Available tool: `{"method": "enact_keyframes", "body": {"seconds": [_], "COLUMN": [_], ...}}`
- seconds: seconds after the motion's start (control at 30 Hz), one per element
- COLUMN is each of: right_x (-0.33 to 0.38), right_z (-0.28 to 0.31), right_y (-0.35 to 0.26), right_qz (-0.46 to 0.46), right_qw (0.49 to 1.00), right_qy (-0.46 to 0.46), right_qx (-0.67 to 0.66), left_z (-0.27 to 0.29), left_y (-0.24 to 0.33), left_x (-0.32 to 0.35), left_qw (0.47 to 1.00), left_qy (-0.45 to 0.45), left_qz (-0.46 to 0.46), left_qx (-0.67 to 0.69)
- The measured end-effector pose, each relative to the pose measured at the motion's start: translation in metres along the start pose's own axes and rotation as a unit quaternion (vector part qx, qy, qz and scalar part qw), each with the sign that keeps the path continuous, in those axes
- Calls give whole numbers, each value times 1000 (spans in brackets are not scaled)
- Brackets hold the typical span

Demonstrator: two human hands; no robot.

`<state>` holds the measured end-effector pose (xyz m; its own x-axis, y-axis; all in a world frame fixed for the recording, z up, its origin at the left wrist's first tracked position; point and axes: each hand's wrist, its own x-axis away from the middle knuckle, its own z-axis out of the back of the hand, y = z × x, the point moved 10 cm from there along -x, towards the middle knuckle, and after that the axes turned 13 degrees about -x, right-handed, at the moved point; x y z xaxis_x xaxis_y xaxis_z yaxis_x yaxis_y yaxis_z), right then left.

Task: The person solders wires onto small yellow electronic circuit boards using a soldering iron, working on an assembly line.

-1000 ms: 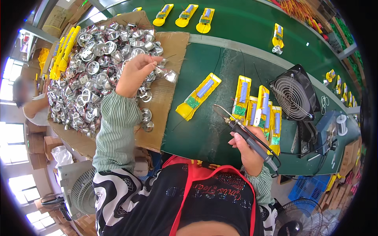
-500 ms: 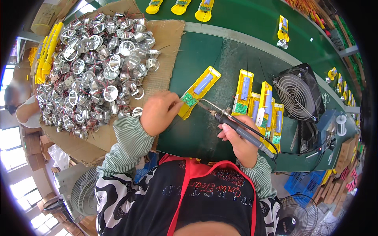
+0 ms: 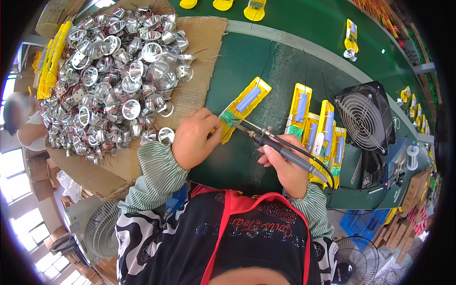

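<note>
A yellow casing [image 3: 257,88] lies slanted on the green bench, with a blue cylindrical cell [image 3: 248,99] and a small green circuit board [image 3: 228,117] in it. My left hand [image 3: 197,137] is closed at the board's left edge; the fingertips are bent in and what they pinch is hidden. In my right hand [image 3: 287,168] is a grey soldering iron [image 3: 289,155] with a thin curved metal tube along its front. Its tip reaches the board from the right. Beside that hand several similar yellow casings [image 3: 326,121] lie close together, each with a blue cell.
Left of the bench, a large heap of silver reflector cups [image 3: 118,71] with red wires covers a cardboard sheet [image 3: 202,52]. A black fan [image 3: 363,116] with a round grille stands at the right, near a solder spool [image 3: 412,156]. Another person [image 3: 31,123] is at far left.
The soldering iron's tip has moved slightly left, onto the circuit board. My left hand remains at the board's edge. The whole view has shifted a little.
</note>
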<state>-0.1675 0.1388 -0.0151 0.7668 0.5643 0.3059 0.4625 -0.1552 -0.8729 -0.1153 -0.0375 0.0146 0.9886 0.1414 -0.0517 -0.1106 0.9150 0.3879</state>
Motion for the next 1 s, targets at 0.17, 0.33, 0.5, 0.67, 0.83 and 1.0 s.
{"method": "enact_keyframes", "body": {"seconds": [0.17, 0.33, 0.5, 0.67, 0.83, 1.0], "right_x": [-2, -4, -2, 8, 18, 23], "right_z": [0, 1, 3, 11, 17, 20], "right_y": [4, 4, 4, -14, -15, -17], "right_qz": [-10, -7, -2, 33, 43, 41], "right_qw": [1000, 999, 1000, 999, 999, 999], "right_qy": [-1, -15, -5, 15, 19, 27], "right_qx": [6, 28, 12, -13, 0, -10], "left_z": [0, 0, -2, -1, -2, 14], "left_y": [0, 1, 0, 0, -1, 3], "left_x": [-1, -1, -2, -1, -1, 1], "left_qw": [1000, 1000, 1000, 1000, 1000, 1000], "left_qy": [-5, -9, -12, -14, -18, -23], "left_qz": [3, 1, -1, -2, -2, -15], "left_qx": [0, -2, 0, 8, -3, -16]}}
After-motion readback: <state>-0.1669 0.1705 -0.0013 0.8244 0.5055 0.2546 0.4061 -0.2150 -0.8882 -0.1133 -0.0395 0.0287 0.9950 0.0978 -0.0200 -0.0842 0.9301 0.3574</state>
